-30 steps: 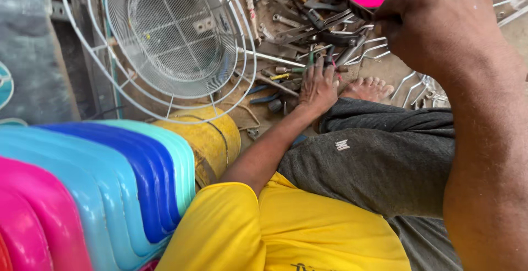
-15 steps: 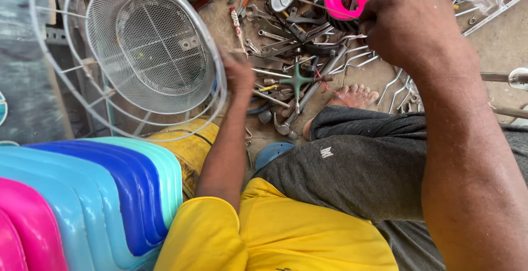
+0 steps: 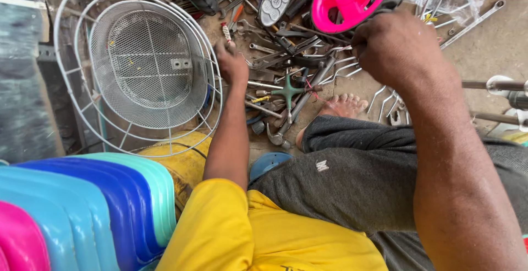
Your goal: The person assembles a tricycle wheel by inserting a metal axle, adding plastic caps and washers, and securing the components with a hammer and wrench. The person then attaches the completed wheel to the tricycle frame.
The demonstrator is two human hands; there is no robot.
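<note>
A stack of moulded plastic seats (image 3: pixel 82 210) in pink, light blue, deep blue and mint fills the lower left of the frame, lying against a yellow drum (image 3: pixel 184 161) just right of it. Above these, in the upper left, a white wire mesh basket (image 3: pixel 148 65) sits inside a set of white wire hoops (image 3: pixel 66 84), open side facing up toward the camera. In the lower centre are the person's yellow shirt and a grey-clad leg, ending in a bare foot (image 3: pixel 344 106) on the dirt floor (image 3: pixel 484 45).

At top centre-right a bright pink wheel (image 3: pixel 352 1) with a black tyre lies at the edge of the tool pile. The right hand (image 3: pixel 399 48) is just below it, fingers curled closed; what they grip is hidden behind the back of the hand, though thin metal rods show at its left edge. The left hand (image 3: pixel 231 65) reaches to the centre top, beside the basket's right rim, its fingers pinched on a small red-and-white handled tool (image 3: pixel 225 32).

Between the two hands spreads a heap of spanners and wrenches (image 3: pixel 291 56), with a green cross-shaped wrench (image 3: pixel 289 92) just below it and a claw hammer (image 3: pixel 278 133) near the foot. A long spanner (image 3: pixel 473 23) lies apart at upper right.
</note>
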